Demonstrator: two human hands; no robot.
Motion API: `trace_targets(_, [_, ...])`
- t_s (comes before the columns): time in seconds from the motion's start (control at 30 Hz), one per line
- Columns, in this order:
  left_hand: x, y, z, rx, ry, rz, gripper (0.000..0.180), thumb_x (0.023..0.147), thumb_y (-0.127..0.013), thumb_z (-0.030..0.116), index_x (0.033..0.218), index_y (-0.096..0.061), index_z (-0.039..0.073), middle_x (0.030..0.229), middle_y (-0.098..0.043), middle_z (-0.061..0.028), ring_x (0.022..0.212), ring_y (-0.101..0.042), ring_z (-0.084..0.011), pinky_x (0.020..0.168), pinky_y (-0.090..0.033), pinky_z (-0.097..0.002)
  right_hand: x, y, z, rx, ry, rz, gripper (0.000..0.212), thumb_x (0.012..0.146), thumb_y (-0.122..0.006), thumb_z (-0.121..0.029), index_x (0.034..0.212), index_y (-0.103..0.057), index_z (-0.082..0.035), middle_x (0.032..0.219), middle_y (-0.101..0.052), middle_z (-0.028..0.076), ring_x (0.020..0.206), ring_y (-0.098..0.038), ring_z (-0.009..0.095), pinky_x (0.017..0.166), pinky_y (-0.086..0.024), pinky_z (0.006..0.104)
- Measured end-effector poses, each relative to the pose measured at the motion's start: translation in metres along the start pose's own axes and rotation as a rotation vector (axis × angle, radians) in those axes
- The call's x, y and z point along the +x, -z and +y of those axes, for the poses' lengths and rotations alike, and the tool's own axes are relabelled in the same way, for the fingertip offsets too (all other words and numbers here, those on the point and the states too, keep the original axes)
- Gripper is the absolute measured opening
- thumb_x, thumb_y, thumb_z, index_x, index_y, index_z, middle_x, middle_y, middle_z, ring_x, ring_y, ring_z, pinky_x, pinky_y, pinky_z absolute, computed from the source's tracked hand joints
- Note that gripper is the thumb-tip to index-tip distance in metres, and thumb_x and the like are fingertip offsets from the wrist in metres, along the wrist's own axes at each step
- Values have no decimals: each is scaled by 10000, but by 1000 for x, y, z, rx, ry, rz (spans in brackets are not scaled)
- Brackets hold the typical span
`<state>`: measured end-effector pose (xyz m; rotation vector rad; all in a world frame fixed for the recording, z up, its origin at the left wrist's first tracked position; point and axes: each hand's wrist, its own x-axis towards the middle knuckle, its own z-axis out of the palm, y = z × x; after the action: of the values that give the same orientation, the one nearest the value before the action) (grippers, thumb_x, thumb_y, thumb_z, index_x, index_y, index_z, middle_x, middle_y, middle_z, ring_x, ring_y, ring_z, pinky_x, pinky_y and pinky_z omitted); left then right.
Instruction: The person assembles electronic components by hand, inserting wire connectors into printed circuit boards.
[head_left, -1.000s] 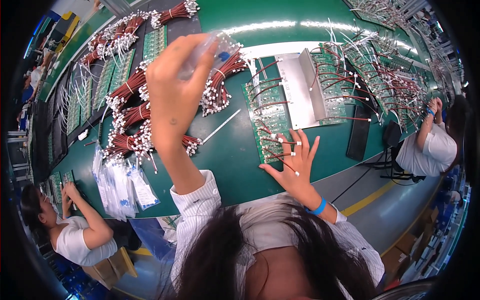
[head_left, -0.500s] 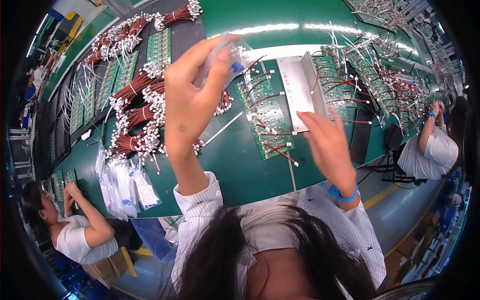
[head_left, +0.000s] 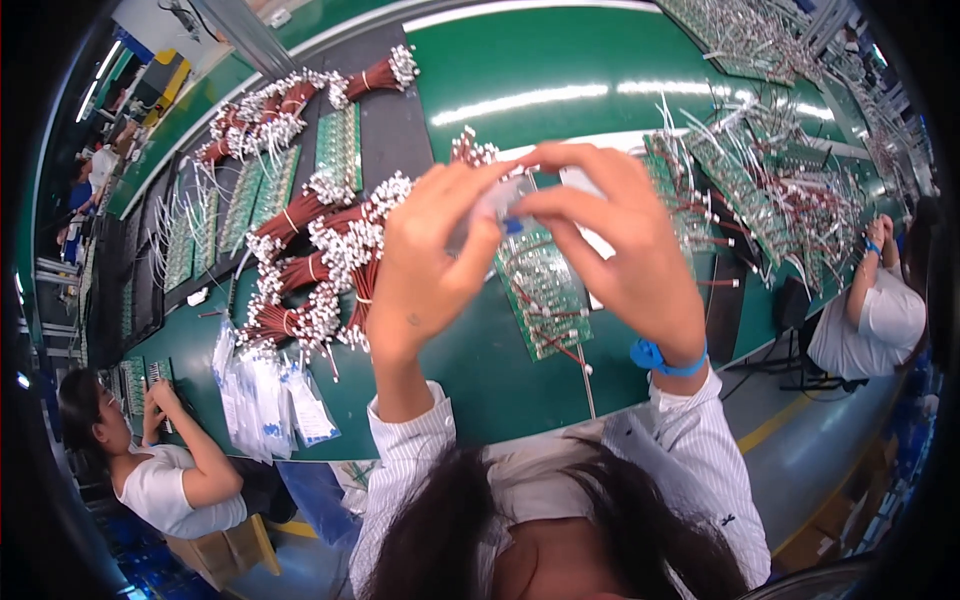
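Raised above the green bench (head_left: 470,350), my left hand (head_left: 430,265) and my right hand (head_left: 615,240) pinch a small clear plastic bag with a blue part (head_left: 500,205) between their fingertips. Under the hands lies a green circuit board (head_left: 545,290) with thin red wires plugged into it. Most of a silver metal plate behind the board is hidden by my right hand. A blue band (head_left: 665,360) circles my right wrist.
Bundles of red wires with white connectors (head_left: 320,270) lie left of the hands. Clear bags (head_left: 270,395) are stacked at the bench's near left edge. More wired boards (head_left: 770,190) crowd the right. Two people (head_left: 170,470) (head_left: 870,310) work at either side.
My right hand rose from the circuit board and joined my left hand on the small bag. Both hands came together nearer the middle of the view.
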<state>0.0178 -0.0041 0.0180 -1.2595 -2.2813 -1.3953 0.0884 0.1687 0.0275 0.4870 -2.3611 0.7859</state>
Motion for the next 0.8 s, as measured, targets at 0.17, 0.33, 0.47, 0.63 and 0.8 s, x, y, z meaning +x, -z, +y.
trace_targets(0.17, [-2, 2, 5, 95, -23, 11, 430, 694, -553, 12, 1122, -567, -26, 856, -550, -181, 762, -499, -333, 697, -428, -400, 7, -1, 11, 120, 73, -63, 255, 742, -574, 47, 942, -654, -90, 1116, -573, 85, 986, -566, 266, 873, -396, 382])
trace_targets(0.33, [-4, 2, 8, 132, -15, -29, 505, 651, -561, -41, 1155, -531, -23, 878, -502, -177, 790, -469, -338, 723, -409, -414, 8, 0, 14, 271, -8, -90, 258, 753, -575, 31, 981, -632, -74, 1128, -564, 93, 1012, -562, 273, 897, -383, 383])
trace_targets(0.47, [-3, 2, 11, 196, -25, -71, 577, 614, -590, -109, 1178, -530, -5, 950, -509, -159, 846, -474, -342, 747, -407, -405, 9, 2, 16, 240, 9, -90, 265, 738, -571, 58, 975, -620, -48, 1108, -577, 95, 979, -576, 262, 879, -395, 376])
trace_targets(0.63, [-6, -5, 14, 263, -1, -30, 594, 619, -571, -127, 1189, -554, 39, 997, -545, -130, 922, -512, -322, 813, -403, -401, 5, 3, 19, 131, 23, -49, 236, 743, -624, -15, 973, -622, -67, 992, -599, 52, 885, -599, 221, 823, -414, 348])
trace_targets(0.8, [-5, -11, 15, 491, -77, 82, 532, 586, -581, -102, 1089, -633, 62, 938, -573, -92, 880, -549, -285, 772, -417, -391, 3, -6, 20, 83, 41, 23, 215, 735, -624, -40, 950, -624, -48, 907, -602, 43, 787, -602, 208, 758, -429, 328])
